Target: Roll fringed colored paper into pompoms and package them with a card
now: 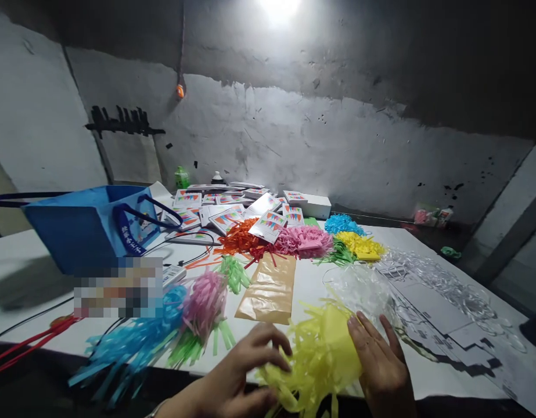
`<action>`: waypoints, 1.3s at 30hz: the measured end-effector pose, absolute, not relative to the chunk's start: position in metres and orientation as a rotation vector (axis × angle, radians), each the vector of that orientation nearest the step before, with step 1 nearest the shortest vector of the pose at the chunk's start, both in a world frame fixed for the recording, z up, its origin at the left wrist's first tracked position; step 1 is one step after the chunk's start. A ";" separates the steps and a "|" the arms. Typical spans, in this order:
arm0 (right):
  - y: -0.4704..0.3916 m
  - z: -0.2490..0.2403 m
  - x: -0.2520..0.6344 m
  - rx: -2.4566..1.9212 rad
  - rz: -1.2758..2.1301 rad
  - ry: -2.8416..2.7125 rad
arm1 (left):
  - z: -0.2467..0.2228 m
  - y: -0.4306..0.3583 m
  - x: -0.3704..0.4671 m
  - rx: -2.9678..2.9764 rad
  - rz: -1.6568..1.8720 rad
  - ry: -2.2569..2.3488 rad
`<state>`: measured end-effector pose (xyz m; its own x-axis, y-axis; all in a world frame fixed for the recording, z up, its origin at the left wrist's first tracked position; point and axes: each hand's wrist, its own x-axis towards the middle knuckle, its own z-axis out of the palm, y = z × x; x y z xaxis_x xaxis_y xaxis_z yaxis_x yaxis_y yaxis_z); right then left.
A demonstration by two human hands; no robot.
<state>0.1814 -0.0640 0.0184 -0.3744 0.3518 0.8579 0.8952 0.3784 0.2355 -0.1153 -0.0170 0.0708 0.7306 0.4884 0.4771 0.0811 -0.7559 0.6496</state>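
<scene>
Left hand (239, 370): grip loose, fingers parted at the yellow fringe (337, 342). Right hand (383, 366): fingers flat on its right side, can't tell if clamped. Fringe at counter's (310, 284) near edge; tan packet (268, 293) beyond, blue fringe (152, 322) left.

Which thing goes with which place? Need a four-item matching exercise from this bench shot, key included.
Things:
1. Blue bag
2. Brown packet
3. Green bottle
4. Nearer yellow streamer bundle

Places:
A. Between the left hand and right hand
B. Behind the printed packs
C. Far left of the table
D. Flat, mid-picture

Pairs: 1-C, 2-D, 3-B, 4-A
</scene>
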 end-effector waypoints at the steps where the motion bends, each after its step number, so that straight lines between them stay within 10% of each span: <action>1: -0.065 0.017 0.180 -1.061 -0.915 -1.919 | 0.072 -0.011 -0.114 2.236 0.932 0.543; 22: -0.047 -0.027 0.183 -1.053 -0.810 -1.884 | 0.000 -0.035 -0.018 0.666 0.248 0.298; 33: -0.090 0.060 0.303 -1.314 -1.410 -1.582 | 0.028 0.010 0.027 1.242 0.172 0.447; 39: -0.066 -0.025 0.214 -1.262 -0.884 -2.062 | 0.019 0.067 -0.062 1.413 0.234 0.755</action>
<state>0.2140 -0.0661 -0.0247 -0.3999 0.5392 0.7412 0.9086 0.3395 0.2433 -0.0622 0.0673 0.0194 0.7502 0.5710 -0.3334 0.2821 0.1796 0.9424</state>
